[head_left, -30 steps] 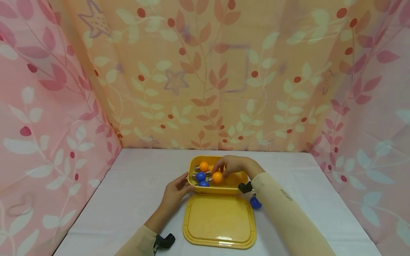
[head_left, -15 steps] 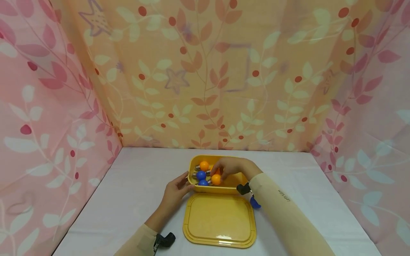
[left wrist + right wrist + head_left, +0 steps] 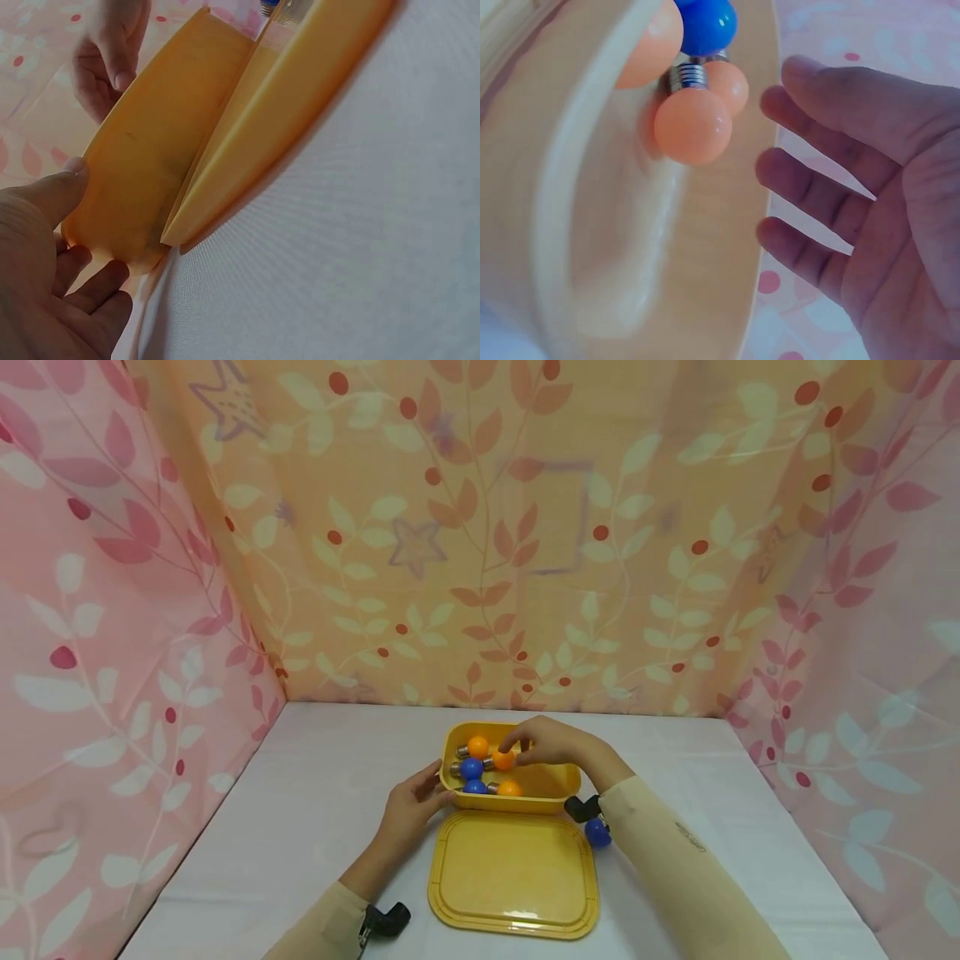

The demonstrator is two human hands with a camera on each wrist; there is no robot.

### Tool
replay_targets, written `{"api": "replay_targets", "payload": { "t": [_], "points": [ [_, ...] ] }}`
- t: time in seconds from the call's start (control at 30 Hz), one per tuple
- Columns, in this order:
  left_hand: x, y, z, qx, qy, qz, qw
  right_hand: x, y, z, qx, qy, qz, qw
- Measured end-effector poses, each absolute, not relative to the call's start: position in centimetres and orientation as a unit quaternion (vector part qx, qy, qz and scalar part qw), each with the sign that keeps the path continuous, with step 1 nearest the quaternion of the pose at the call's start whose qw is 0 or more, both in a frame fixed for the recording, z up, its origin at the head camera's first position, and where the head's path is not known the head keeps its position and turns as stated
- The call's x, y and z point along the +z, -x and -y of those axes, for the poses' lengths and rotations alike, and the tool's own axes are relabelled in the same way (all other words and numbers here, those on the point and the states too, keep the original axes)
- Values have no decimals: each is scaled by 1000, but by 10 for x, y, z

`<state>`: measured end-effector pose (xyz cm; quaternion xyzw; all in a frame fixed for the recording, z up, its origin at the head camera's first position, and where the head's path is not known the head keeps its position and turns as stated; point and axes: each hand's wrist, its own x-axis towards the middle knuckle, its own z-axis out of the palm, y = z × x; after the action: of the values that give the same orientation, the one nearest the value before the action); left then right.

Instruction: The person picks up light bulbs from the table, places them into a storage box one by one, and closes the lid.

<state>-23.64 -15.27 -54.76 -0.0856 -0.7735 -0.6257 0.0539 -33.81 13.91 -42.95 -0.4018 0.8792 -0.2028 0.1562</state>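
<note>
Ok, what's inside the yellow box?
Visible in the yellow box: three orange bulbs, two blue bulbs, toward its left end. In the head view, the right hand hides some of its far side.

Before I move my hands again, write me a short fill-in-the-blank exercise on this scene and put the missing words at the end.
1. The left hand touches the yellow box at its ____ (left or right) end.
2. Inside the box, beside two blue bulbs, the number of orange bulbs is ____.
3. The right hand, above the box, holds ____.
4. The round thing by the lid's far right corner is coloured ____.

Missing words: left; three; nothing; blue.
</note>
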Motion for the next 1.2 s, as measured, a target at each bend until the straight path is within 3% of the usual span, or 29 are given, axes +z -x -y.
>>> {"api": "replay_targets", "payload": {
  "t": [0.33, 1.2],
  "points": [
    [-548, 236, 153, -619, 88, 779, 56, -423, 313, -162, -231, 381, -892, 73],
    [-549, 236, 152, -611, 83, 785, 57, -418, 251, -198, -263, 323, -907, -58]
  ]
}}
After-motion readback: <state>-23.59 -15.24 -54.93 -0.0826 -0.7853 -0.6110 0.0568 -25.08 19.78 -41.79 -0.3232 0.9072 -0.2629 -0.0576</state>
